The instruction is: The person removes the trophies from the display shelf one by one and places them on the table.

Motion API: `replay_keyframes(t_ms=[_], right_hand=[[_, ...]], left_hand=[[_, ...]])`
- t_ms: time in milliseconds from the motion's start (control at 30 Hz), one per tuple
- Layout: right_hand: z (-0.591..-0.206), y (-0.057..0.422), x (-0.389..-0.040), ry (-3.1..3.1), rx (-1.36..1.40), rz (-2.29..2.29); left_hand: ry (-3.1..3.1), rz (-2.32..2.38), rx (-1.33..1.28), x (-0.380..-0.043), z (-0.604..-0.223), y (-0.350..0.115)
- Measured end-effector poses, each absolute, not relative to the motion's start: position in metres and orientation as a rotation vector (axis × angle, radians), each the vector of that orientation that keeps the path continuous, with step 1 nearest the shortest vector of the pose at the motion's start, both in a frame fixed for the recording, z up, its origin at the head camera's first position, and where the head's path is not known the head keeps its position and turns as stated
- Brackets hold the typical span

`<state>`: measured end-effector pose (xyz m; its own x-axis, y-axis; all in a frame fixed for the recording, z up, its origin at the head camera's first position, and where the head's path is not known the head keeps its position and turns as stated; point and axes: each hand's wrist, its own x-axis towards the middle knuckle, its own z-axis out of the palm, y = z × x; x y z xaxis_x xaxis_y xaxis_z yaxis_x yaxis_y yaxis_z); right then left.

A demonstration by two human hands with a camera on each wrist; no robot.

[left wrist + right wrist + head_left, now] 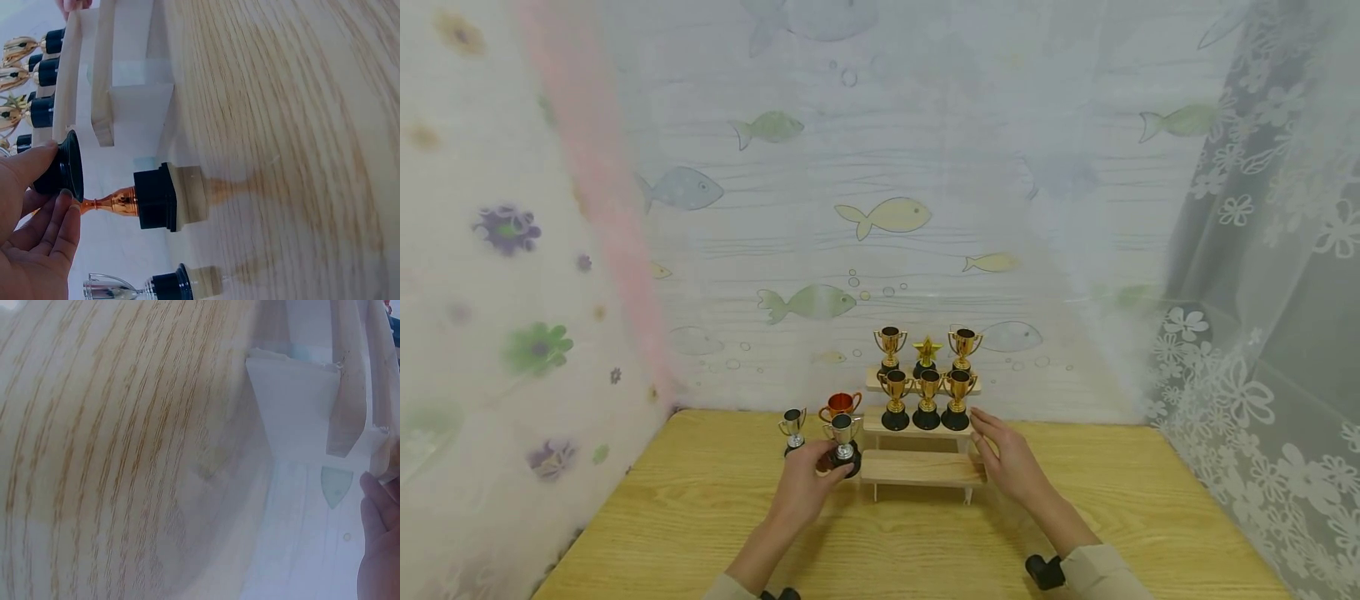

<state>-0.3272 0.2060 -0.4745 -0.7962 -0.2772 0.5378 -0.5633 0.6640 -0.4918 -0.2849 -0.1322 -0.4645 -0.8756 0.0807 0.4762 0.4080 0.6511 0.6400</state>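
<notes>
My left hand (807,482) pinches a silver trophy cup (842,432) by its black base (67,165), just left of the lowest step of a small wooden tiered stand (922,468). In the left wrist view the base is lifted off the table. An orange-red trophy cup (840,403) stands behind it, and another silver cup (793,423) is farther left. Fairly straight fingers of my right hand (1011,458) touch the right end of the stand's middle step. Three gold cups (927,387) stand on that step. On the top step a gold star trophy (927,353) sits between two gold cups.
The stand rests on a wood-grain table (1075,508) near its back edge. Behind hangs a fish-patterned curtain (887,167). Sheer flowered fabric (1247,400) hangs at the right, and a flowered sheet (512,333) is at the left.
</notes>
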Motion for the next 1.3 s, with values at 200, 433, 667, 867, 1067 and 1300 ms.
replay_keyframes(t_ms=[200, 433, 667, 867, 1067, 1300], right_hand=[[-0.474, 0.206, -0.326, -2.471, 0.655, 0.93], [-0.474, 0.207, -0.326, -2.454, 0.66, 0.915], [-0.473, 0.207, -0.326, -2.452, 0.661, 0.908], [-0.473, 0.207, -0.326, -2.458, 0.656, 0.918], [-0.473, 0.207, -0.327, -2.456, 0.657, 0.917], [-0.474, 0.208, -0.328, -2.444, 0.668, 0.909]], left_hand=[[-2.465, -1.087, -0.381, -0.284, -0.466, -0.137], [-2.45, -1.086, -0.384, -0.285, -0.468, -0.142], [-2.459, -1.098, -0.37, -0.286, -0.471, -0.146], [-2.459, -1.101, -0.366, -0.285, -0.472, -0.149], [-2.467, -1.093, -0.355, -0.285, -0.474, -0.152], [-2.486, -1.098, -0.314, -0.285, -0.476, -0.156]])
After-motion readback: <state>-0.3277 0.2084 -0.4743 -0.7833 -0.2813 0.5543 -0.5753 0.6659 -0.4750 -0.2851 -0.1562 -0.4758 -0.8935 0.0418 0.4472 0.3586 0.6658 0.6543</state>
